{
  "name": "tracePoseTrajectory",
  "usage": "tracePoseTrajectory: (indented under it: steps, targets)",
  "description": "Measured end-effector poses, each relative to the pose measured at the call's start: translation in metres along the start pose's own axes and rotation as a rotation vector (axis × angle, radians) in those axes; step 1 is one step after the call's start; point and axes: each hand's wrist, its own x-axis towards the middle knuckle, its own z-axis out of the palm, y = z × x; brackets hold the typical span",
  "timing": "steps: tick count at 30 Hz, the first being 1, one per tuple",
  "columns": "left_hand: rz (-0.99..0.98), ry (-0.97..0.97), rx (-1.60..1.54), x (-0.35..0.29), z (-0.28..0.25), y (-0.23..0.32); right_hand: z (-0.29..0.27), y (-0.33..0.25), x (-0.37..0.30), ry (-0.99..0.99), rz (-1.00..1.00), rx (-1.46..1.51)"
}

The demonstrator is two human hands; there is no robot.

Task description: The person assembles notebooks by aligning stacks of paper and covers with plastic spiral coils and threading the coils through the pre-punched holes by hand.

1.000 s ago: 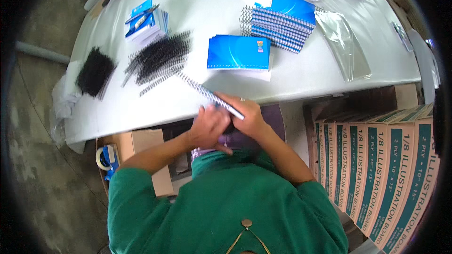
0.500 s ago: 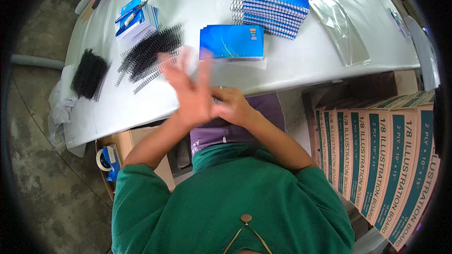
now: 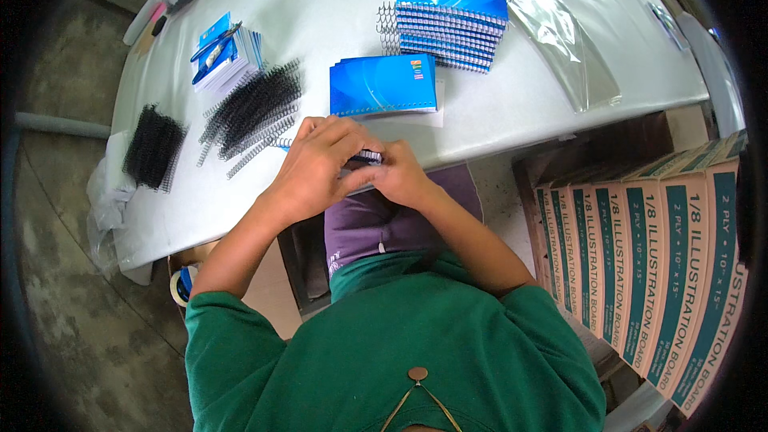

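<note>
Close to the table's front edge, my left hand (image 3: 317, 162) and my right hand (image 3: 404, 176) are closed together on a spiral notebook (image 3: 366, 157). Its dark coil shows between the hands, and a sliver of blue peeks out past my left fingers; the rest is hidden. Just beyond lies a stack of blue-covered pads (image 3: 382, 84) with punched holes along the near edge. Left of my hands is a heap of black binding coils (image 3: 254, 104), with a second bundle of black coils (image 3: 154, 148) farther left. A stack of spiral-bound blue notebooks (image 3: 452, 24) stands farther back.
A pen (image 3: 216, 42) lies on a pile of blue pads (image 3: 230, 64) at the back left. Clear plastic sheets (image 3: 564, 52) rest on the white table (image 3: 512, 116) at right. Cardboard boxes (image 3: 640, 264) stand at the right; a tape dispenser (image 3: 184, 284) sits below the table's left side.
My left hand, raised with fingers spread and blurred before, has come down onto the notebook beside my right hand. The view has shifted slightly.
</note>
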Motion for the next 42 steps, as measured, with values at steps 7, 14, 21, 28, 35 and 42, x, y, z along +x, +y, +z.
tracePoseTrajectory:
  steps: [7, 14, 21, 28, 35, 42]
  targets:
    - [0.097, -0.025, 0.039, 0.004, -0.003, -0.003, -0.004, -0.005, 0.0, -0.08, 0.164, -0.135]
    - [-0.024, 0.041, 0.054, 0.013, -0.014, 0.013, -0.008, -0.024, 0.0, -0.029, 0.091, -0.022]
    - [-0.188, 0.77, -0.12, 0.066, -0.043, 0.02, -0.077, -0.098, 0.045, 0.653, -0.245, 0.296]
    - [0.003, 0.938, -0.43, 0.177, 0.0, 0.023, -0.135, -0.063, 0.106, 0.965, -0.169, -0.135]
    - [0.034, 0.987, 0.112, 0.185, 0.038, -0.034, -0.146, -0.032, 0.098, 0.885, -0.009, -0.271]
    - [-0.289, 0.841, -0.281, 0.182, 0.032, -0.043, -0.137, -0.011, 0.101, 1.075, -0.338, -0.516]
